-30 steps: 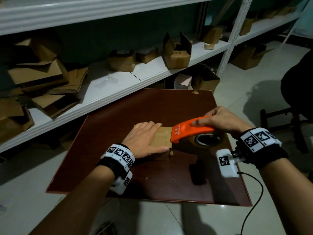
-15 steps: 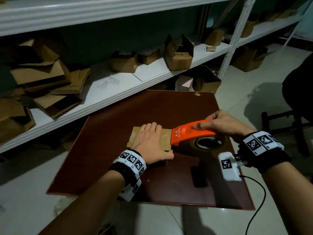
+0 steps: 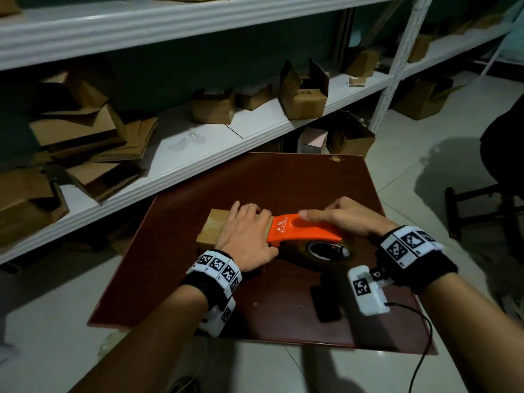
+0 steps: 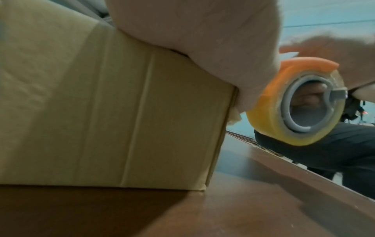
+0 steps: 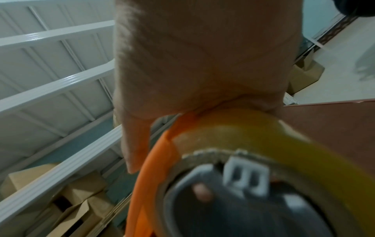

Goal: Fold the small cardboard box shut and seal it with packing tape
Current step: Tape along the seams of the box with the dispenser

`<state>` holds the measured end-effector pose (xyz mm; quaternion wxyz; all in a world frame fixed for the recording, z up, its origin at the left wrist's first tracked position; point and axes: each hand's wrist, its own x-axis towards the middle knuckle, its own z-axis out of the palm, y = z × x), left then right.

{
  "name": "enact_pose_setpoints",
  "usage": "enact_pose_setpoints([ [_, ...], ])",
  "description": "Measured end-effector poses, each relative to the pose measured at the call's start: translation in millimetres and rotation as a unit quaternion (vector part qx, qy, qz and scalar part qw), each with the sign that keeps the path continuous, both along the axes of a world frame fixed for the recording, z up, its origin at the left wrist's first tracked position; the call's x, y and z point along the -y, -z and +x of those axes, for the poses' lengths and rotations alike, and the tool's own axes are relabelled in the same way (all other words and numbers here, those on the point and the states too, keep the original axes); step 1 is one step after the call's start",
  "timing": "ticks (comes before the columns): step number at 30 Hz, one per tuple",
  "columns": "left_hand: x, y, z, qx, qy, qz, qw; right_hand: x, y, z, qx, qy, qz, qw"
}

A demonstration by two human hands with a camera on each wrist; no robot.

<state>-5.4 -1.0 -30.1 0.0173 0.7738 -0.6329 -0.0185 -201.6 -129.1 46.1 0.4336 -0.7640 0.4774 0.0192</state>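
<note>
A small cardboard box (image 3: 213, 227) lies closed on the dark red table (image 3: 255, 313). My left hand (image 3: 245, 236) presses flat on the right part of its top, thumb hanging over the near right corner; the left wrist view shows the palm (image 4: 192, 32) on the box (image 4: 101, 112). My right hand (image 3: 348, 219) grips an orange tape dispenser (image 3: 300, 231), index finger stretched along its top. The dispenser's front edge meets the box's right end beside my left hand. Its yellowish tape roll (image 3: 326, 252) hangs just off the table, also seen as the roll (image 4: 261, 117) and roll (image 5: 233, 128).
White shelving (image 3: 198, 154) runs behind the table, loaded with flattened cardboard (image 3: 85, 137) and open boxes (image 3: 304, 92). More boxes (image 3: 351, 140) stand on the floor beyond the table's far edge. A dark stool (image 3: 482, 211) and a seated person (image 3: 507, 148) are at the right.
My left hand has slid right along the box top toward the dispenser, uncovering the box's left part. My right index finger reaches further forward on the dispenser.
</note>
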Motion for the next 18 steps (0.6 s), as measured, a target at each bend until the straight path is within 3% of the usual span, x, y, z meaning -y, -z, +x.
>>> enact_pose_setpoints([
  [9,1.2,4.7,4.3,-0.035,0.036,0.003,0.999,-0.1,0.9,4.2,0.0,-0.009,-0.003,1.0],
  [18,4.7,3.4,1.0,0.009,0.013,-0.014,1.0,5.3,-1.9,0.2,0.02,-0.003,-0.012,1.0],
])
